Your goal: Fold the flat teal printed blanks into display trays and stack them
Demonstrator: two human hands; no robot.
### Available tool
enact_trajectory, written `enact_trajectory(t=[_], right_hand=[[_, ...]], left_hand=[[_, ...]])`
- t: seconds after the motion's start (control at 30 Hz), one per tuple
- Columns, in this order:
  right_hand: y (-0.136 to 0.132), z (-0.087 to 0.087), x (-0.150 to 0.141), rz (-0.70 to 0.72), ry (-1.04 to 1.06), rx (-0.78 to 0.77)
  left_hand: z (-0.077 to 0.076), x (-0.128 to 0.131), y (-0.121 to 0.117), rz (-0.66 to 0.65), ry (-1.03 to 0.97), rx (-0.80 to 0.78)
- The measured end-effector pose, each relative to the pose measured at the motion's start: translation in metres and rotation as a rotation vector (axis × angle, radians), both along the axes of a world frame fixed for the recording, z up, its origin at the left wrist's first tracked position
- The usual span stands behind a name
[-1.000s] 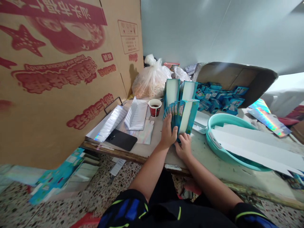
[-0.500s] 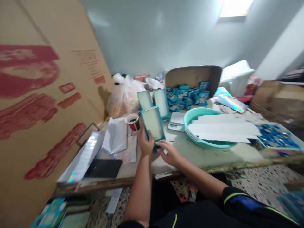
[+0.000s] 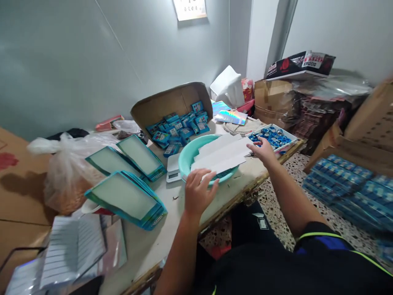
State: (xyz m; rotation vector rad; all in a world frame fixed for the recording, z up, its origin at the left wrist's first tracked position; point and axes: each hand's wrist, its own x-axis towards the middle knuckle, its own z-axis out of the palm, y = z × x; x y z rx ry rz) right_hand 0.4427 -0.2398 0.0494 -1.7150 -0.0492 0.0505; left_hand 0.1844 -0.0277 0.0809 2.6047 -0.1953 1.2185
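White card strips [image 3: 219, 153], long, flat and thin, lie stacked in a round teal plastic basin [image 3: 187, 157], their long axis running diagonally from lower left to upper right, ends overhanging the rim. Left hand [image 3: 199, 192] open, fingers curved at the basin's near rim, grasping nothing. Right hand [image 3: 265, 150] open, fingers spread, just beside the strips' far end, near a tray of blue-and-silver discs [image 3: 264, 130]. Teal-edged card stacks [image 3: 124, 200] lie on the worn table [image 3: 233, 192], near a digital scale [image 3: 173, 169].
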Motion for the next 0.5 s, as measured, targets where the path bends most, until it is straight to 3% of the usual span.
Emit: enact_trajectory(t=[0.07,0.13,0.23,0.33,0.4,0.47,0.5], right_hand=[[0.001,-0.003,0.004,0.049,0.099,0.124],[0.003,-0.002,0.001,0.138,0.117,0.153],[0.002,0.004,-0.012,0.263,0.075,0.202],[-0.005,0.012,-0.028,0.296,-0.027,0.256],[-0.011,0.017,-0.041,0.241,-0.114,0.353],[-0.016,0.021,-0.056,0.236,-0.222,0.551],[-0.018,0.021,-0.064,0.193,-0.294,0.578]], left_hand=[[0.002,0.037,-0.019,-0.020,0.177,-0.052],[-0.003,0.062,-0.026,-0.028,0.350,-0.092],[-0.014,0.079,-0.034,-0.019,0.488,-0.106],[-0.018,0.086,-0.047,0.050,0.467,-0.044],[-0.007,0.089,-0.054,0.068,0.412,0.016],[0.015,0.085,-0.056,0.089,0.318,0.030],[0.030,0.078,-0.055,0.108,0.262,0.020]])
